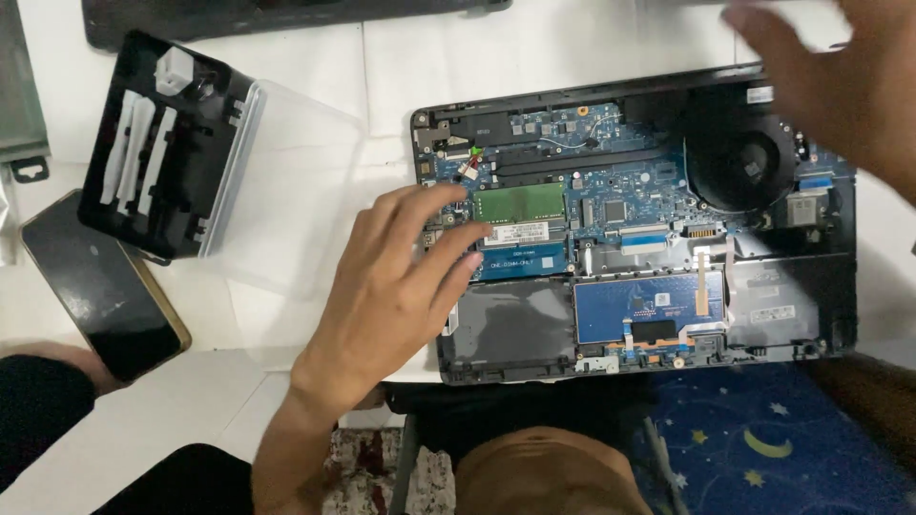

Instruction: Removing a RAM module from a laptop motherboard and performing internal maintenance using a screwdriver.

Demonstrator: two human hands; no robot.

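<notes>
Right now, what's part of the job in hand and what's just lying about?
In hand:
- opened laptop
- green memory module, by left hand
- cooling fan, near right hand

Lying about:
- phone
- open black tool case
- dark panel at top

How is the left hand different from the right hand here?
The left hand lies spread, fingers on the opened laptop beside the green memory card; the right hand sits at the top corner near the round black fan. The left hand looks sharp, the right hand blurred. The left hand shows whole with its forearm; the right hand is partly cut off by the picture edge. Both are bare and hold nothing.
</notes>
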